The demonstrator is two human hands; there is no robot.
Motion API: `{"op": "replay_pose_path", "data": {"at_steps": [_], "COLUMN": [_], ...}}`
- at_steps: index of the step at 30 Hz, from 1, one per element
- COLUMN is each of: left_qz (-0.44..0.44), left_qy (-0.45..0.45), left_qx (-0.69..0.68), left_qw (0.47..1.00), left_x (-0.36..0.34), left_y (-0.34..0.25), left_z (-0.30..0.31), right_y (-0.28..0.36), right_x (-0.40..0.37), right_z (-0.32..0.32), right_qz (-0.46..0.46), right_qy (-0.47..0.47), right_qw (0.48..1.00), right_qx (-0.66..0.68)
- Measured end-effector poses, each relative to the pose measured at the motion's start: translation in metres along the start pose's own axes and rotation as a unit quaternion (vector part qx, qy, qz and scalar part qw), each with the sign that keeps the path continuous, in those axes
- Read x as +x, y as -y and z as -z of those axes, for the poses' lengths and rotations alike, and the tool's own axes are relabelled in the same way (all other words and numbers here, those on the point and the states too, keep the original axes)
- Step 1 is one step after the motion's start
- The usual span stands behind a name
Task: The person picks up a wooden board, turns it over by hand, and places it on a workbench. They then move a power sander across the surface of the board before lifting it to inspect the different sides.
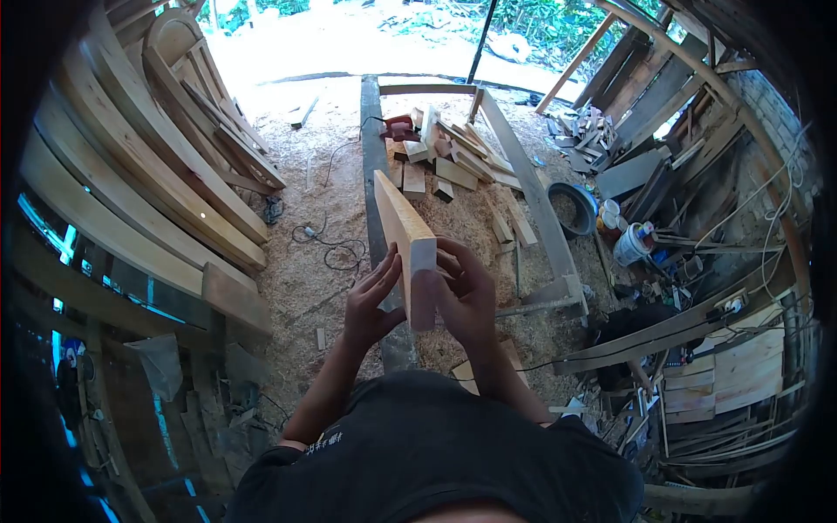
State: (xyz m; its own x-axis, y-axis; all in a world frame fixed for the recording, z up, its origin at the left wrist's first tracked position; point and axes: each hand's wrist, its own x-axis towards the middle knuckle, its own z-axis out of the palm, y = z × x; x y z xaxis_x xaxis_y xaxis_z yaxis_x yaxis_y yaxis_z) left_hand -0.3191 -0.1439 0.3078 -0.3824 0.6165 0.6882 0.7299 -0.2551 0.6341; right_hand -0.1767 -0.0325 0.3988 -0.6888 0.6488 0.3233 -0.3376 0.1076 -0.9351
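A pale wooden board (424, 275) stands on its narrow edge in front of my chest, its cut end facing me and its length running away. My left hand (375, 301) presses against the board's left face with the fingers stretched along it and the thumb lower down. On the other side, my right hand (466, 288) grips the board near its close end, with its fingers bent and partly hidden. Beyond the board, cut wood blocks (414, 179) lie piled within a long wooden frame (373, 174).
A red tool (399, 128) sits by the blocks. Black cable (340, 248) loops over shavings on the floor. Long planks (139, 148) lean at left. At right are a dark basin (571, 209), a white bucket (632, 244) and scrap wood (593, 131).
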Motion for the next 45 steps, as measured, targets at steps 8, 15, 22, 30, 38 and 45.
{"op": "replay_pose_path", "data": {"at_steps": [8, 15, 22, 30, 38, 45], "left_qz": [0.004, 0.003, 0.021, 0.023, 0.014, -0.003], "left_qy": [0.016, 0.007, 0.007, 0.003, 0.023, 0.026], "left_qx": [-0.004, 0.023, 0.018, 0.007, 0.006, 0.001], "left_qw": [1.000, 1.000, 1.000, 1.000, 1.000, 1.000], "left_x": [0.011, 0.009, 0.013, 0.013, 0.017, 0.021], "left_y": [-0.003, 0.008, 0.002, 0.003, 0.001, 0.001], "left_z": [-0.001, -0.005, -0.005, -0.006, -0.006, -0.008], "right_y": [0.009, 0.012, 0.011, 0.011, 0.009, 0.008], "right_x": [0.003, 0.007, 0.010, 0.010, 0.008, 0.006], "right_z": [0.006, 0.005, 0.006, 0.008, 0.013, 0.016], "right_qz": [0.012, 0.009, 0.012, -0.006, 0.011, 0.024], "right_qy": [0.015, 0.019, 0.016, 0.015, 0.007, -0.004], "right_qw": [0.999, 0.999, 1.000, 1.000, 1.000, 1.000], "right_qx": [-0.026, -0.038, -0.007, -0.002, 0.004, -0.002]}}
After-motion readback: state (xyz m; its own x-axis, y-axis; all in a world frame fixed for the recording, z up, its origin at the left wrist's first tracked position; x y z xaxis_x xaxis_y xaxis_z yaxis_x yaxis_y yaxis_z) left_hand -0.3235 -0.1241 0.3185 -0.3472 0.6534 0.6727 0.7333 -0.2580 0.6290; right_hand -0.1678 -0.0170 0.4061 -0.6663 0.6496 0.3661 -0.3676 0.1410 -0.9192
